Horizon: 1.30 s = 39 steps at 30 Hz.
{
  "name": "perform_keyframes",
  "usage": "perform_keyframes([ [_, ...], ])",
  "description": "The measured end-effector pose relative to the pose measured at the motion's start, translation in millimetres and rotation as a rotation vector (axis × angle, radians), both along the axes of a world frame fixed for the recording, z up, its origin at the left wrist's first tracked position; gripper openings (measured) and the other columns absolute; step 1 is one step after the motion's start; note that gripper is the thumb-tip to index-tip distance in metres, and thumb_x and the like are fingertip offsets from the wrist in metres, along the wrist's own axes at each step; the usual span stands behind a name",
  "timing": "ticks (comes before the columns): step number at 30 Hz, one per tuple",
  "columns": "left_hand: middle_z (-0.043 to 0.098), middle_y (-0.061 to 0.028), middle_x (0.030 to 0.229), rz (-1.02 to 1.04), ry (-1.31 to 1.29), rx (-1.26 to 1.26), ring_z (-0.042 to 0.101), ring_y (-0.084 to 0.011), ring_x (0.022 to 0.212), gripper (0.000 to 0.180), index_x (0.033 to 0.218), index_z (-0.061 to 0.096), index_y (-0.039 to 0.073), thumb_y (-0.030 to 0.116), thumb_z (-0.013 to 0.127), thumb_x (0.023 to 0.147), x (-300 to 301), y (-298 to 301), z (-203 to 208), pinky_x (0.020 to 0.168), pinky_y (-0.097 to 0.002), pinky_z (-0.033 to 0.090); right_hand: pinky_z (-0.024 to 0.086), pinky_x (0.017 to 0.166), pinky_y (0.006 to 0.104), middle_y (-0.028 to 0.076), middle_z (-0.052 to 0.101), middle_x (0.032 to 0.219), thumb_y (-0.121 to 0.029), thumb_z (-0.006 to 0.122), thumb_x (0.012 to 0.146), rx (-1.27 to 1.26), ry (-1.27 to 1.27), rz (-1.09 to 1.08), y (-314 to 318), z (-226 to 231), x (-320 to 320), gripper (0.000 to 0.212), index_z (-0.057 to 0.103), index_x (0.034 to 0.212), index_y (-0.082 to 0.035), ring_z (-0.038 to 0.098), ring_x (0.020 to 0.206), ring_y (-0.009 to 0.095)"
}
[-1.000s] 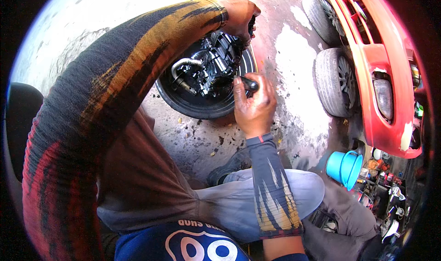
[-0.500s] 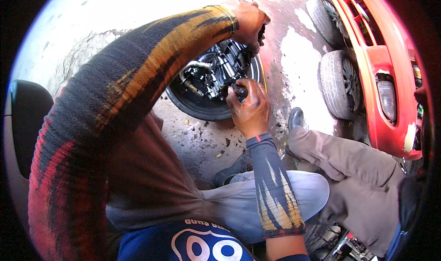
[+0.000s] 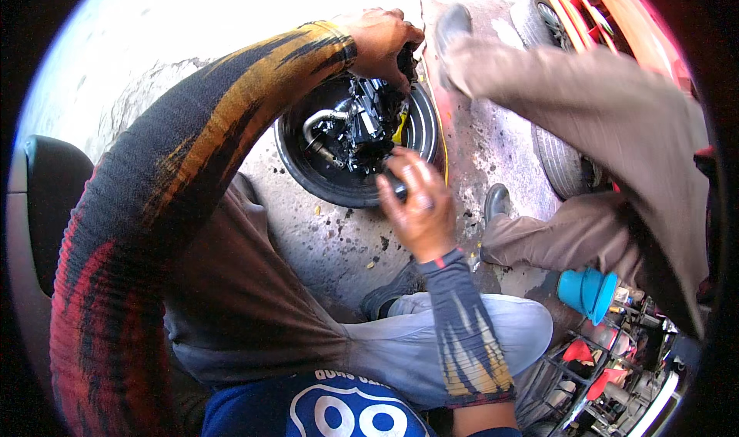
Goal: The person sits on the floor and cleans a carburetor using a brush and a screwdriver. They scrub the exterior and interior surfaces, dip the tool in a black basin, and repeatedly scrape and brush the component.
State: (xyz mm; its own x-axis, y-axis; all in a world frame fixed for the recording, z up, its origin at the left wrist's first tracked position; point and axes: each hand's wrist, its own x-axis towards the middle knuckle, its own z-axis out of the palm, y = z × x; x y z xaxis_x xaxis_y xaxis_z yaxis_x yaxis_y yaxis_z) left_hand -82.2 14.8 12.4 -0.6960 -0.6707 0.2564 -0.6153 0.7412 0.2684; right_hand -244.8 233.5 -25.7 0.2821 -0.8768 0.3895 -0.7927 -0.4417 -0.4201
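Observation:
A black and silver mechanical assembly [image 3: 371, 118] with a bent metal pipe [image 3: 327, 120] rests, tilted, on a black wheel-like ring [image 3: 308, 181] on the ground. My left hand [image 3: 385, 48] curls over the far end of the assembly, its fingers closed on a dark part there. My right hand [image 3: 419, 206] is at the near right rim of the ring, just below the assembly. Its fingers are bent and smeared by motion. Something dark shows between thumb and fingers, but I cannot tell whether it is held or is the ring behind.
A person's trousered leg [image 3: 570, 91] reaches in from the right, a shoe [image 3: 453, 31] beyond my hands. A red car front [image 3: 654, 33] and wheels [image 3: 558, 156] stand behind it. At lower right are a blue bucket [image 3: 587, 292] and a crate of parts [image 3: 573, 368]. A yellow cable [image 3: 445, 141] passes the ring.
The assembly has shifted slightly left together with my left hand. My right hand has moved down, toward me. The other person's leg has swung in across the car, and the bucket has come into sight.

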Motion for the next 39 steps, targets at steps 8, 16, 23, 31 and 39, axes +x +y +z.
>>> perform_keyframes([
  [8, 0.063, -0.0229, 0.115, -0.005, -0.01, 0.08, 0.066, -0.0408, 0.104, 0.072, 0.119, 0.068, 0.007, 0.04, 0.094, 0.061, -5, 1, 8, 0.09, -0.048, 0.056, 0.055, 0.091, 0.0455, 0.015, 0.069, 0.115, -0.018, 0.076, 0.088, 0.054, -0.07, -0.042, 0, -33, 6, 0.033, 0.064, 0.116, -0.006, 0.068, 0.105, 0.036],
  [16, 0.062, -0.0239, 0.116, 0.065, -0.047, 0.049, 0.064, -0.0417, 0.108, 0.084, 0.129, 0.066, 0.008, 0.046, 0.094, 0.059, 0, 4, 12, 0.094, -0.0495, 0.054, 0.055, 0.086, 0.0353, 0.014, 0.073, 0.11, -0.008, 0.075, 0.089, 0.221, -0.686, -0.189, 0, -28, -4, 0.023, 0.062, 0.106, 0.0, 0.071, 0.096, 0.023],
  [23, 0.062, -0.0233, 0.116, 0.074, -0.052, 0.051, 0.064, -0.0421, 0.106, 0.084, 0.128, 0.066, 0.01, 0.05, 0.093, 0.059, 0, -2, 5, 0.092, -0.0501, 0.054, 0.051, 0.098, 0.0341, 0.013, 0.069, 0.11, 0.0, 0.072, 0.081, 0.349, -0.708, -0.172, 1, -33, -1, 0.027, 0.068, 0.107, -0.002, 0.067, 0.107, 0.024],
  [31, 0.067, -0.0207, 0.11, 0.083, -0.119, 0.108, 0.067, -0.0399, 0.105, 0.082, 0.132, 0.065, 0.01, 0.053, 0.089, 0.067, 8, 0, 18, 0.093, -0.0486, 0.054, 0.056, 0.083, 0.0437, 0.016, 0.067, 0.103, -0.011, 0.074, 0.083, 0.054, -0.193, -0.191, 8, -6, 14, 0.025, 0.067, 0.106, -0.004, 0.068, 0.095, 0.037],
  [39, 0.064, -0.0213, 0.121, 0.094, -0.157, 0.155, 0.065, -0.0389, 0.112, 0.08, 0.131, 0.065, 0.009, 0.055, 0.087, 0.069, 7, 9, 34, 0.095, -0.0474, 0.055, 0.054, 0.078, 0.0486, 0.017, 0.066, 0.098, -0.016, 0.074, 0.082, 0.203, -0.102, -0.274, -15, -7, 20, 0.025, 0.065, 0.103, -0.004, 0.067, 0.087, 0.04],
])
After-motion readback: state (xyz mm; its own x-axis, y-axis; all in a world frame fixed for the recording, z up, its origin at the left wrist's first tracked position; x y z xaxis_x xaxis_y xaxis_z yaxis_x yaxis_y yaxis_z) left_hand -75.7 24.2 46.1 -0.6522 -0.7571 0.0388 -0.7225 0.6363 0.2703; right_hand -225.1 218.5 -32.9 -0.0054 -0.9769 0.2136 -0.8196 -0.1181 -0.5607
